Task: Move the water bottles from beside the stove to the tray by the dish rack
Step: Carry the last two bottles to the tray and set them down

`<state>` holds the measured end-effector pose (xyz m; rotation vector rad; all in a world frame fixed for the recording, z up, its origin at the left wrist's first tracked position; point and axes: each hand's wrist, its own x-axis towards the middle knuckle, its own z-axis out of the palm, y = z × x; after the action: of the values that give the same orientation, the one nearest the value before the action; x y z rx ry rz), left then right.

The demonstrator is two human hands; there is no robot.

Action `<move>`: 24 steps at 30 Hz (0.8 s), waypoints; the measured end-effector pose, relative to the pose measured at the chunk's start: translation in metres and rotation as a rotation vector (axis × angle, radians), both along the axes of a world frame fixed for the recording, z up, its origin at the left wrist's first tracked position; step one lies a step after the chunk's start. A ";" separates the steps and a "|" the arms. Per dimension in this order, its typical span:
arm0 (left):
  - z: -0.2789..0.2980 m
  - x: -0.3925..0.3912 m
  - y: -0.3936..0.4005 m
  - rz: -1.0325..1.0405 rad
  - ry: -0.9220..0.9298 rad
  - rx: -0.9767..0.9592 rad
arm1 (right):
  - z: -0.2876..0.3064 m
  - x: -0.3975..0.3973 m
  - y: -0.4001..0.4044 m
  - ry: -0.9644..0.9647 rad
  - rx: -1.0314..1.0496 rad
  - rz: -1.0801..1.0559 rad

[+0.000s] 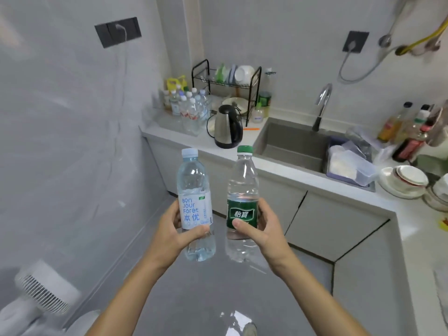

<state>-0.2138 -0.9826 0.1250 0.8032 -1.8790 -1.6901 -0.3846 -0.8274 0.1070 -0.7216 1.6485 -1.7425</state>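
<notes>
Upright and side by side, two clear bottles were held above the grey floor: the white-labelled bottle (196, 204), pale blue cap, wrapped by the left hand (175, 229), and the green-labelled bottle (241, 204), green cap, gripped by the right hand (260, 226). Farther off, a cluster of bottles (189, 105) stood on the counter's left end beside the black dish rack (226, 86), a kettle (228, 127) nearer, the sink (293, 146) to the right
</notes>
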 end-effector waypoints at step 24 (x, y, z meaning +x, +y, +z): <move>-0.008 -0.167 -0.528 0.150 -0.042 0.002 | 0.012 -0.201 -0.538 0.055 0.099 0.203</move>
<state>-0.3803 -1.5105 0.1171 0.9618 -1.7964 -1.5952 -0.5852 -1.3653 0.1187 -0.8649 1.6248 -1.5011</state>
